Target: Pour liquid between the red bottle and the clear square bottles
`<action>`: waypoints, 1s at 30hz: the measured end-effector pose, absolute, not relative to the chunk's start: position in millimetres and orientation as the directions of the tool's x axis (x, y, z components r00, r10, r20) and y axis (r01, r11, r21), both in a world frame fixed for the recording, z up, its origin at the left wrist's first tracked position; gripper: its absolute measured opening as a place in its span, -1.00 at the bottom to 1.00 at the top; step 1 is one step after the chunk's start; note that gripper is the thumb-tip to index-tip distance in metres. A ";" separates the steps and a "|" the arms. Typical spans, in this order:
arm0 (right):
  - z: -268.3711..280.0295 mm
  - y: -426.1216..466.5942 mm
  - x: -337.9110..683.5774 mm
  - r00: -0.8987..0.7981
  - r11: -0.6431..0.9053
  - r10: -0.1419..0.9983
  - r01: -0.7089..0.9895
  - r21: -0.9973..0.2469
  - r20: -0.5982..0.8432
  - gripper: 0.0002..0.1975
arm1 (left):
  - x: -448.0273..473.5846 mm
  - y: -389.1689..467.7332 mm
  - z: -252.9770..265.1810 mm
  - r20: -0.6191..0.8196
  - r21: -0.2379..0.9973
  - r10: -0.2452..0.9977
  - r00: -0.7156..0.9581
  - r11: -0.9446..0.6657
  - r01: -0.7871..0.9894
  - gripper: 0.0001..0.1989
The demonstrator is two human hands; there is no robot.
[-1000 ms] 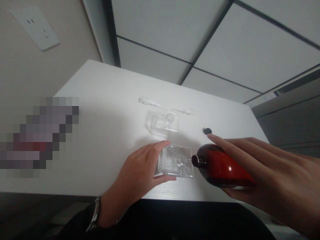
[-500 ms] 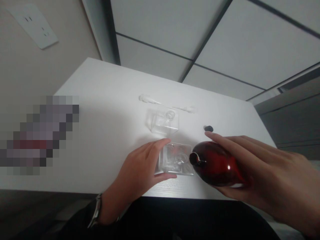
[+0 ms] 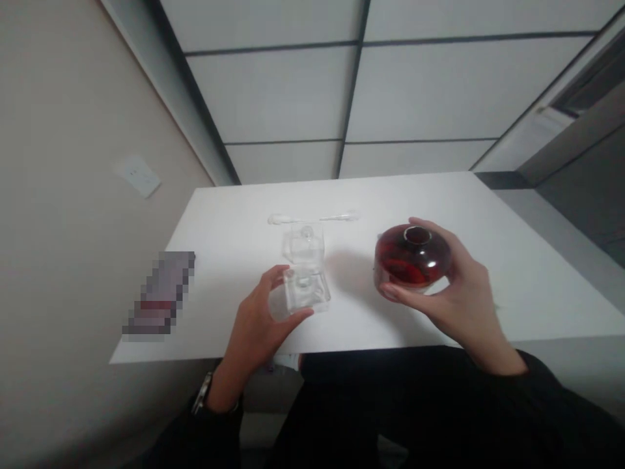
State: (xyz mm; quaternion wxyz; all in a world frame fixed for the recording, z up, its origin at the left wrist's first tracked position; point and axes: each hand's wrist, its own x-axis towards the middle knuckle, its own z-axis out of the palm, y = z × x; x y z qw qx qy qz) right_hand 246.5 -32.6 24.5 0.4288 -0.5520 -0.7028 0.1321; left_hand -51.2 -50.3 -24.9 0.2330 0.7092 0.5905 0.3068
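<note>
My left hand (image 3: 261,319) curls around a clear, square glass bottle (image 3: 307,296) standing near the table's front edge, thumb on the near side and fingers on the far side. My right hand (image 3: 461,293) grips a rounded, dark red bottle (image 3: 407,270) with an uncapped round mouth. It is nearly upright, with red liquid visible inside, and apart from the glass bottle. Whether its base touches the table I cannot tell. Just behind the glass bottle stands a second clear square container (image 3: 306,244) with a round neck.
A thin clear stick-like piece with wider ends (image 3: 312,217) lies at the back of the white table (image 3: 234,260). A blurred-out flat object (image 3: 159,296) lies at the left edge. Wall panels (image 3: 288,98) rise behind, and a socket plate (image 3: 140,176) is on the left wall.
The red bottle has gone from tilted, its mouth at the glass bottle, to nearly upright and farther off. My left hand keeps its hold. The view has shifted; the small black cap no longer shows clearly.
</note>
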 end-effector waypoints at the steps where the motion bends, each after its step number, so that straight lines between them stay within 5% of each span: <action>1: 19.0 -33.9 247.3 0.005 0.356 0.885 0.636 -0.685 0.465 -0.21 | -56.2 -50.3 -21.7 0.157 0.709 0.983 0.094 -0.179 0.682 -0.36; 8: -9.3 -40.2 259.3 0.116 0.315 0.904 0.467 -0.826 0.411 -0.19 | -93.3 -43.9 -4.1 0.031 0.753 0.999 0.021 -0.037 0.657 -0.33; 17: -23.7 -37.6 269.9 0.170 0.338 0.884 0.413 -0.846 0.436 -0.17 | -112.4 -23.2 -2.7 -0.010 0.688 0.998 0.061 -0.037 0.725 -0.35; 30: -25.1 -41.4 283.6 0.188 0.364 0.851 0.461 -0.810 0.489 -0.17 | -48.6 46.3 60.9 0.006 0.377 0.927 0.374 -0.348 0.858 -0.19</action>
